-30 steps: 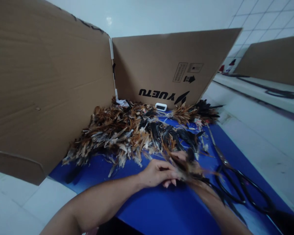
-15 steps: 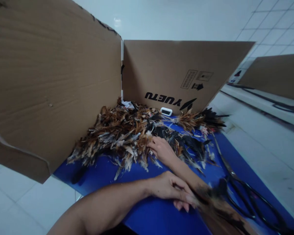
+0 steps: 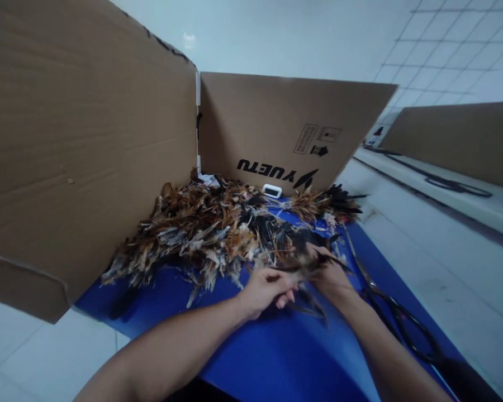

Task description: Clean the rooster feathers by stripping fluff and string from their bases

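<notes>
My left hand [image 3: 266, 291] is closed, thumb and fingers pinching a bunch of brown and black feathers [image 3: 304, 267] above the blue tabletop [image 3: 251, 363]. Facing it from the right, my right hand [image 3: 329, 276] is at the other end of the bunch, its fingers curled around feathers and partly smeared by motion. Long dark feathers stick out past both hands. Just beyond them spreads a large heap of loose brown, black and whitish feathers [image 3: 205, 223].
Cardboard panels [image 3: 251, 123] wall off the left and back. A small white digital display [image 3: 272, 191] stands at the back, beside a dark-tipped feather bundle [image 3: 318, 202]. Large black-handled scissors [image 3: 373, 286] lie along the right edge. A cable [image 3: 440, 178] rests on a ledge farther right.
My right hand has come back from the feather heap and moved right, meeting the bunch. My left hand has lifted the bunch up and away from my right forearm. The view has shifted slightly.
</notes>
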{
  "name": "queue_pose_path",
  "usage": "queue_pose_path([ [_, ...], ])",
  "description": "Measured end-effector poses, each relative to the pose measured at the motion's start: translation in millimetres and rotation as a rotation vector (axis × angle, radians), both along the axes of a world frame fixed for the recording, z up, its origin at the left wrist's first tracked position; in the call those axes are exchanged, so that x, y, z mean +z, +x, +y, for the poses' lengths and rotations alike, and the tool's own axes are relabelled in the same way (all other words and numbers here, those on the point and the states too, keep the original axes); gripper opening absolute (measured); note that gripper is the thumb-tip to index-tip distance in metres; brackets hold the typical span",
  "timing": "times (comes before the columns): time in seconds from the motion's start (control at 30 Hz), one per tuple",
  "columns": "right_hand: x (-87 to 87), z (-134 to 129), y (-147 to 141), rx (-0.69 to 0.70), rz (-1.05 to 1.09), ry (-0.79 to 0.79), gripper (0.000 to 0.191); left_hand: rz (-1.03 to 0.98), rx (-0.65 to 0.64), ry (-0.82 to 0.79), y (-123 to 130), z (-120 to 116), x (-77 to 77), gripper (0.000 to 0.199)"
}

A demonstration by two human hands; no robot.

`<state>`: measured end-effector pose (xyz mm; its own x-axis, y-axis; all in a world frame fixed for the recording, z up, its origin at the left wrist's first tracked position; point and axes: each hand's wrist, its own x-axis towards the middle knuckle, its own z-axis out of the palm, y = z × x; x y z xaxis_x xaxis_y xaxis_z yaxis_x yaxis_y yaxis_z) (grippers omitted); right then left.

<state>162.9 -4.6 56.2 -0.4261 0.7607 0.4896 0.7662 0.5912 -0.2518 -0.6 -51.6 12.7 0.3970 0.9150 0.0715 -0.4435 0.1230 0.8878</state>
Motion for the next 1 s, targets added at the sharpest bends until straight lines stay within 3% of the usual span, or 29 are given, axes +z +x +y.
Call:
queue_pose_path([
  [0.1, -6.9, -17, 20, -0.074, 0.005, 0.071, 0.022, -0.053, 0.168, -0.028, -2, 5, 1.1, 0.039],
  [0.2, -16.0, -33, 31, -0.148, 0.012, 0.158, 0.019, -0.062, 0.237, -0.078, -3, 9, -0.8, 0.034],
  [0.43, -31.1, -46, 37, -0.149, 0.031, 0.226, 0.017, 0.026, 0.147, -0.142, -2, 7, -4.4, 0.034],
  [0.77, -27.3, -50, 37, -0.08, 0.082, 0.217, 0.014, 0.084, 0.058, -0.227, -1, 5, -1.2, 0.035],
  [1.0, -24.6, -51, 34, -0.085, 0.138, 0.201, 0.014, 0.072, 0.049, -0.191, 1, 4, -0.1, 0.031],
])
